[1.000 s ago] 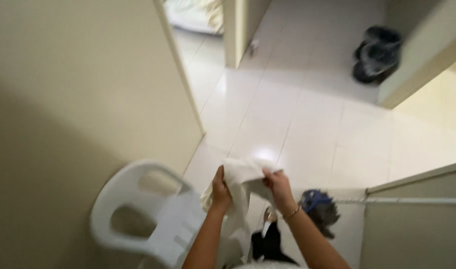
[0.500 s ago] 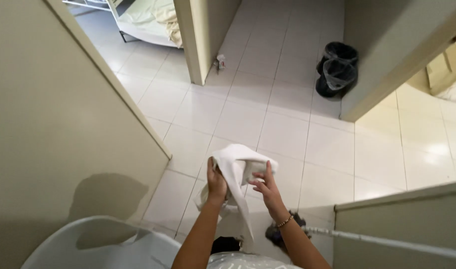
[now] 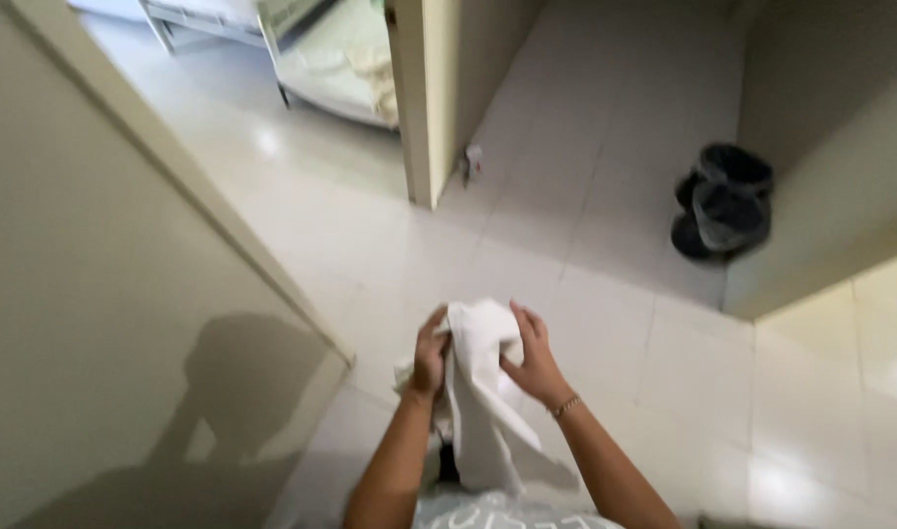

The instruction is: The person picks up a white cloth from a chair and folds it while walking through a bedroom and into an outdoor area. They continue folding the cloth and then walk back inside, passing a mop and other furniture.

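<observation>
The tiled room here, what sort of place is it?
Probably a home hallway: pale floor tiles, a doorway onto a bed, a dark bin by the wall. Both hands hold a white cloth.

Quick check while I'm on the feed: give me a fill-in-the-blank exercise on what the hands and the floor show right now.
1. Both the left hand and the right hand grip a ____ cloth.
2. The bracelet sits on the ____ wrist.
3. The dark bin stands on the tiled floor beside a ____.
4. On the wall at the left falls the person's ____.

Missing words: white; right; wall; shadow
</observation>
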